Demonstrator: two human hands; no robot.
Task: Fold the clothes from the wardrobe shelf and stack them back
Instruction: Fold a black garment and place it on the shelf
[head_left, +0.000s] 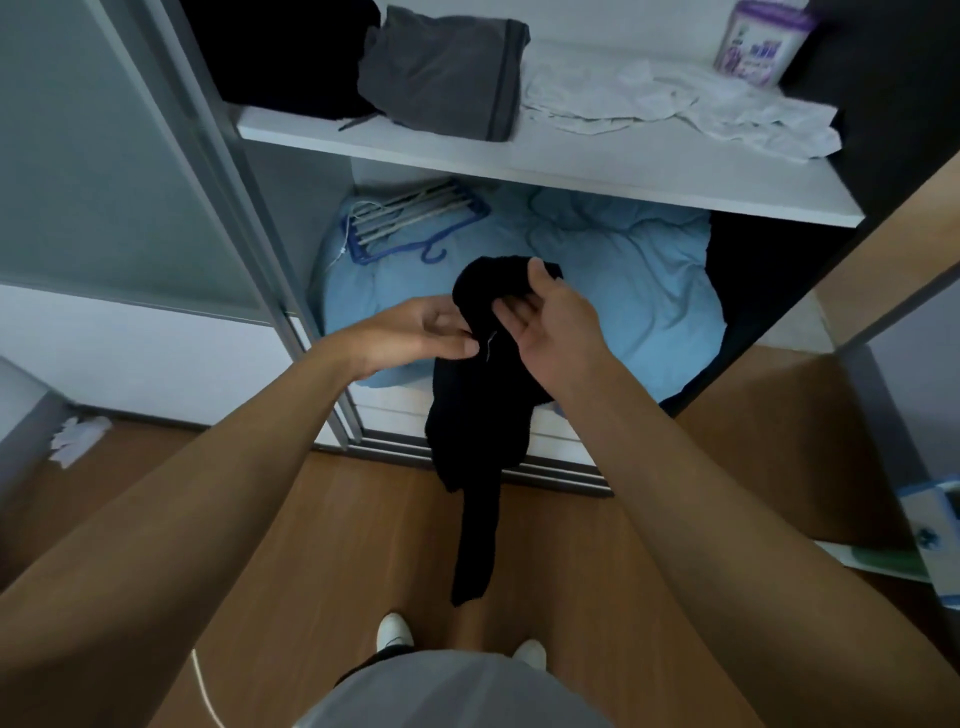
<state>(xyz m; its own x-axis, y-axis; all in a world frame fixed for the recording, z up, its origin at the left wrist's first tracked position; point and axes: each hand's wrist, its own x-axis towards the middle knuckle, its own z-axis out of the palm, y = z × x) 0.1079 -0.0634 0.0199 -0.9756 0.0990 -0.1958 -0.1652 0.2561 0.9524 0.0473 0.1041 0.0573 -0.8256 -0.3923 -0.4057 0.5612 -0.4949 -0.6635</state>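
Both hands hold a soft black piece of clothing (480, 410) in the middle of the frame. The left hand (426, 332) pinches its edge with curled fingers. The right hand (550, 322) grips the top, thumb over it. The cloth hangs down toward the brown wood floor (363, 519). On the white wardrobe shelf (623, 174) at the top lie a folded grey garment (447, 73) and a crumpled white cloth (675, 98).

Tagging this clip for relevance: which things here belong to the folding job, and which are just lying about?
Job: black garment, held by left hand and right hand; folded grey garment, black pile, crumpled white garment, shelf.
Lying about: blue hangers, blue duvet, purple tub, white scraps on floor.
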